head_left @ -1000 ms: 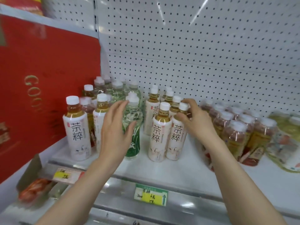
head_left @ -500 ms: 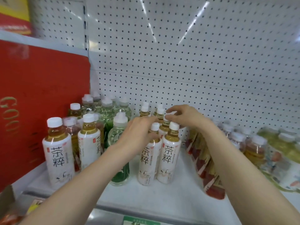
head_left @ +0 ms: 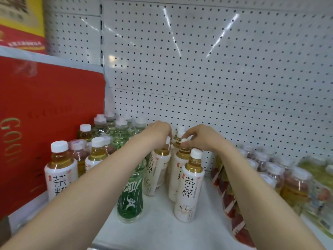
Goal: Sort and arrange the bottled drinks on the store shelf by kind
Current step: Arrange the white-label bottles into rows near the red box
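White-labelled tea bottles with white caps stand in the middle of the white shelf (head_left: 162,230). My left hand (head_left: 158,131) grips the cap of one tea bottle (head_left: 158,170) from above. My right hand (head_left: 200,138) pinches the cap of a second tea bottle (head_left: 177,170) just beside it. Another tea bottle (head_left: 190,186) stands free in front of them. A green-labelled clear bottle (head_left: 130,199) stands under my left forearm. Further tea bottles (head_left: 60,168) stand at the left, and green bottles (head_left: 120,134) fill the back left.
A red carton (head_left: 45,123) walls off the left side. Red-labelled bottles (head_left: 232,197) and shrink-wrapped packs (head_left: 292,181) crowd the right of the shelf. White pegboard (head_left: 216,69) forms the back wall. Bare shelf lies at the front centre.
Both hands have reached deeper into the shelf and closed on the caps of two rear tea bottles. The view has moved closer and tilted upward.
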A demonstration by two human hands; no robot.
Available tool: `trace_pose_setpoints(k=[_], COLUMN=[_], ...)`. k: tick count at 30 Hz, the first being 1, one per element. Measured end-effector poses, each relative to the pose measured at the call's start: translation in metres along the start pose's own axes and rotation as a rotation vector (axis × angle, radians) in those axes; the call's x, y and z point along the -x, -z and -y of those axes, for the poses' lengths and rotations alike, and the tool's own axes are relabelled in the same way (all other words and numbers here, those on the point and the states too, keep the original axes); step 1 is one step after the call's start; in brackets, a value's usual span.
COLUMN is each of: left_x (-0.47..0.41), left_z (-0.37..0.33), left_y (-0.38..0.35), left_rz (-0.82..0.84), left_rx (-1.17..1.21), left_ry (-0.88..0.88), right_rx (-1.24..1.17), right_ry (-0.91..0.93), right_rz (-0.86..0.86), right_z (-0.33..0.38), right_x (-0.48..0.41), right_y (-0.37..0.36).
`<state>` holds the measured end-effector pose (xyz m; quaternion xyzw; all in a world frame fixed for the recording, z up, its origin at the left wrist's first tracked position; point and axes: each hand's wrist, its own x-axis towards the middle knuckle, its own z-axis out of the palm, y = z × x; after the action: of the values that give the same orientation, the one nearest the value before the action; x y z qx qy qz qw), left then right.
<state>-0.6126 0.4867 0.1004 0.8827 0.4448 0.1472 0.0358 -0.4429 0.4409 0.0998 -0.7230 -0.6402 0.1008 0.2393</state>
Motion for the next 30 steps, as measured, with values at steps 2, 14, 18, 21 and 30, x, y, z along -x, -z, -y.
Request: trace_pose_setpoints(k=[2,14,18,21,30], left_x=[-0.007,-0.013,-0.006,-0.003,0.047], left_z=[0.003,0.008,0.006,0.004,0.009], left_y=[-0.005,-0.012,-0.011,-0.008,-0.003], left_rz=[0.015,-0.086,-0.094,-0.091,-0.636], left_rx=[-0.039,-0.142,-0.095,-0.136,-0.195], left_ry=[0.017,0.116,0.120,0.087,-0.232], right_rx=[-0.014,0.105,0.235,0.201,0.020], right_ry=[0.043,0.129,0.133,0.155,0.124], right_rz=[0.024,0.016,-0.031,0.075,-0.033], right_z=[0.002,0.019,0.024,0.023,0.016], right_x=[-0.001,-0.010,-0.009,-0.002,0.005], right_y=[-0.002,-0.009,-0.012,-0.007,-0.013])
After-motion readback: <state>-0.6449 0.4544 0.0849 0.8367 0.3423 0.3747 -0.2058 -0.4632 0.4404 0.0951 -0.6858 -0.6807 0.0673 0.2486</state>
